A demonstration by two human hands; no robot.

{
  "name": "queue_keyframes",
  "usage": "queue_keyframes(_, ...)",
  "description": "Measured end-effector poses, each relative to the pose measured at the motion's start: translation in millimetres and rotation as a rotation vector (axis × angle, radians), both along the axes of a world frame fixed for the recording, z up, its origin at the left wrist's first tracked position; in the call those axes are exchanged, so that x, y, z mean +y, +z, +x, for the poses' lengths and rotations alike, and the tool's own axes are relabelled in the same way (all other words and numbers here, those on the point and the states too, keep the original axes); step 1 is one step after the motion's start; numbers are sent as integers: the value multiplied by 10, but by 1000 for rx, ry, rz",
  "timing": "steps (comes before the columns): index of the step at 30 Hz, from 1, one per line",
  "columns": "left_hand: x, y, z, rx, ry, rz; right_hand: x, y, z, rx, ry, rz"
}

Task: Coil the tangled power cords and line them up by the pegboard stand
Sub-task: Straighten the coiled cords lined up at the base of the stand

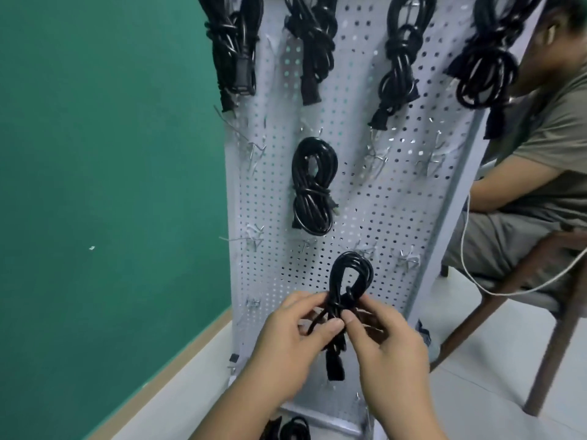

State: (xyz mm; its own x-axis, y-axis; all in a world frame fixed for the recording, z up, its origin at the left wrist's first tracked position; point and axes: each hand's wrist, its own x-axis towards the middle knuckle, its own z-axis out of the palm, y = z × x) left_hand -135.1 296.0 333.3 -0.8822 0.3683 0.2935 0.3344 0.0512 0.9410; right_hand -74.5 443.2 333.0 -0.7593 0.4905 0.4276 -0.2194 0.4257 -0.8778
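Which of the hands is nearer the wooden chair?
Right. The right hand grips the cord at the pegboard, with the chair off to its right; the left hand, also on the cord, is farther left.

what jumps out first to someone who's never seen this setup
Both hands, low centre: the left hand and right hand pinch a coiled black cord at its waist, before the white pegboard stand. One hung coil sits mid-board, four bundles along the top. A seated person fills the right edge; a green wall the left.
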Motion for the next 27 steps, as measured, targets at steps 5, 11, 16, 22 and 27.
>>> queue_keyframes(5,226,497,-24,114,16,126,125,543,-12,159,-45,68)
queue_keyframes(11,327,1094,-123,297,85,212,211,1237,-131,294,-76,198)
queue_keyframes(16,357,1491,-350,334,185,172,267,1686,-402,267,-58,245)
queue_keyframes(22,437,1505,-520,310,202,0,385,1688,-653,133,-75,300)
queue_keyframes(27,505,1325,-550,364,275,-166,462,1493,-711,85,-114,318)
